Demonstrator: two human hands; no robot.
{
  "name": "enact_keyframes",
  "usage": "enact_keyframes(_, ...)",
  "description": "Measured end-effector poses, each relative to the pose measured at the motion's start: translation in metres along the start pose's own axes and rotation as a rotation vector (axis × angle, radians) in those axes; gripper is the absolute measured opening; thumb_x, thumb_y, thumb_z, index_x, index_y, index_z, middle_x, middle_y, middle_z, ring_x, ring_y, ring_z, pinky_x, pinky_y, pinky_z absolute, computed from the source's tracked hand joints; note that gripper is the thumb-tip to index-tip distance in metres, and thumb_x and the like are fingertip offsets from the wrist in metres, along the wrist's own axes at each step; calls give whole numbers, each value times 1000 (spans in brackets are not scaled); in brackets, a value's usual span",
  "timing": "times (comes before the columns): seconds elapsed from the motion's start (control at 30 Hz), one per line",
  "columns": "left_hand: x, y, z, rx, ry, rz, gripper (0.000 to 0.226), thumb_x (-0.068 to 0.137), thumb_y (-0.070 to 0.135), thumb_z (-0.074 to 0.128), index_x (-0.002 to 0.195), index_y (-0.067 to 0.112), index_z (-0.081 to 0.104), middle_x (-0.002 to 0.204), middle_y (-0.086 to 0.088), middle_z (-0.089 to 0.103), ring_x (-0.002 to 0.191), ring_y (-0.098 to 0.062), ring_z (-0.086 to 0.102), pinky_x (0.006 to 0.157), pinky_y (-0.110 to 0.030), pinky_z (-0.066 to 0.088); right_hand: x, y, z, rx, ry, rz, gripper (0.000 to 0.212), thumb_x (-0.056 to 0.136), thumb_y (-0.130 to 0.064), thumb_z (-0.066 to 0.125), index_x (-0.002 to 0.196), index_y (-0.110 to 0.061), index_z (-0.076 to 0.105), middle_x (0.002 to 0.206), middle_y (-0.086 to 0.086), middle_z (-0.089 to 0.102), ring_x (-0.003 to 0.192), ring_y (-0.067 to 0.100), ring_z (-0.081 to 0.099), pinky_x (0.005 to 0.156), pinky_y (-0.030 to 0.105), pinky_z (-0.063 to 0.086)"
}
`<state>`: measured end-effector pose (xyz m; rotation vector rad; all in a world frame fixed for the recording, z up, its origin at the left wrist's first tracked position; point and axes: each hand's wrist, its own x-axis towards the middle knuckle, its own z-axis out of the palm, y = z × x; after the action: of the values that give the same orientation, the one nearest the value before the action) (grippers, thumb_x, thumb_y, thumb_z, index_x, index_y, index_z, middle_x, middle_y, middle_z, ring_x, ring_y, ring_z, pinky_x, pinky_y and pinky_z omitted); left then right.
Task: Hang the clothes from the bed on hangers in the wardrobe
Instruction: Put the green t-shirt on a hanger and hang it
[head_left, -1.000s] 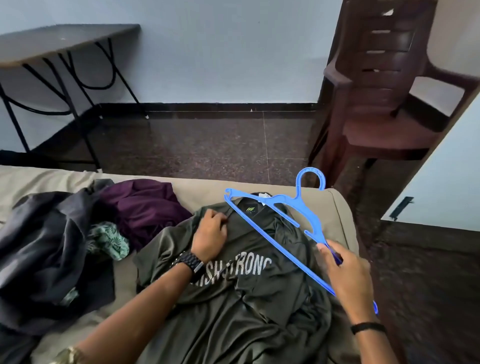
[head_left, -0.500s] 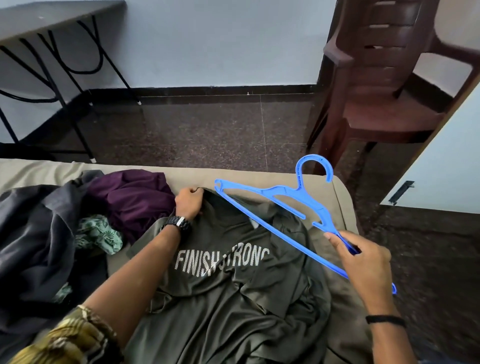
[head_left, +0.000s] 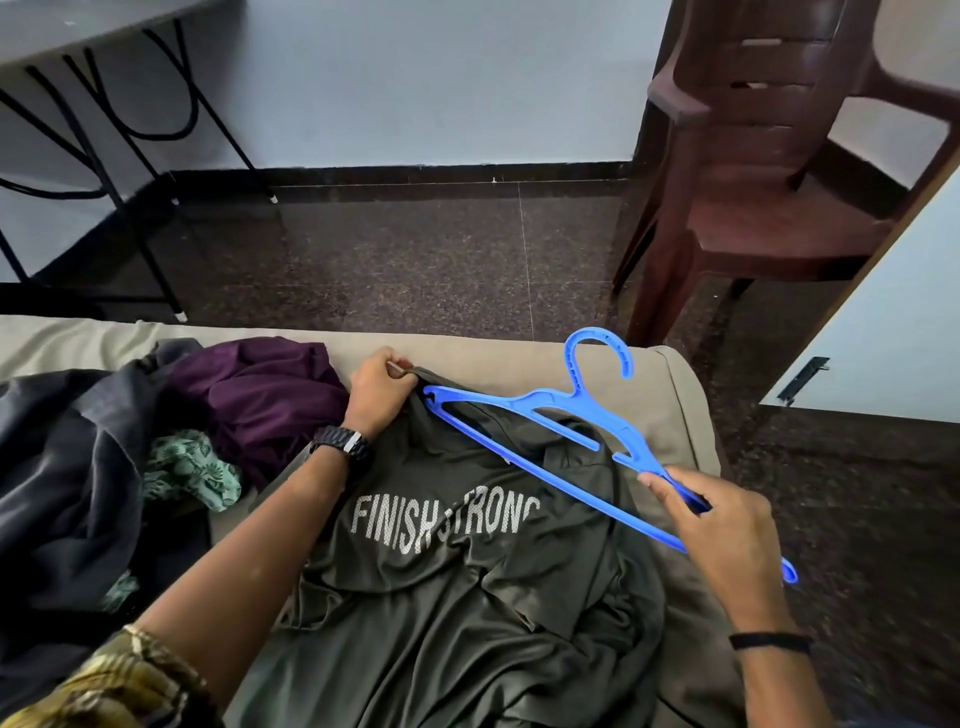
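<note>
— Olive-green, the T-shirt (head_left: 467, 582)? Where does it lie?

— On the bed (head_left: 670, 400), crumpled, front up, with "FINISH STRONG" in pale letters across the chest. Its collar end points toward the far edge of the mattress.

— And the hands?

— The left hand (head_left: 376, 392) has its fingers curled round a fold of the shirt's fabric at that far end, pinching it. The right hand (head_left: 722, 530) grips the blue plastic hanger (head_left: 550, 415) near one end of its lower bar, thumb over the top.

— How does the hanger sit?

— Slanted over the shirt, hook up and away from the person. Its far tip is right beside the left hand, at the fabric held there; whether it is inside the cloth I cannot tell.

— What else is on the bed?

— To the left, a purple garment (head_left: 260, 395), a green patterned cloth (head_left: 189, 470) and a dark grey garment (head_left: 67, 493), heaped together.

— Beyond the bed?

— Dark speckled floor, a brown plastic chair (head_left: 769, 171) on the right, and a table with black metal legs (head_left: 98, 119) on the left against a pale wall.
</note>
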<state>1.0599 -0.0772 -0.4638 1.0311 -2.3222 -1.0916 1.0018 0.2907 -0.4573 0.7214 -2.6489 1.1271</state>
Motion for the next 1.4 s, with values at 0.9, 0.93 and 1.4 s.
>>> enact_keyframes(0.9,-19,39,-62,114,-608,391,15,87,-7,59,95,3,67,90,-14,70,81,-19,61,81,-32,48,74,-28,31,181,-210,-38,34,83,-42,70,74,-9,69,54,-5,31,54,7,28,54,30,28)
enact_keyframes(0.93,-20,43,-61,113,-595,414,14,88,-4,58,96,4,67,88,-13,70,79,-22,61,78,-33,48,77,-31,33,180,-204,-51,38,83,-42,69,77,-4,68,54,-5,32,55,7,28,54,30,28)
enact_keyframes(1.4,-13,38,-58,101,-388,494,7,96,24,56,96,21,62,74,-17,53,73,-18,47,79,-47,47,32,-104,87,8,-285,-285,27,89,-6,52,111,-13,67,102,9,61,94,29,59,84,41,47)
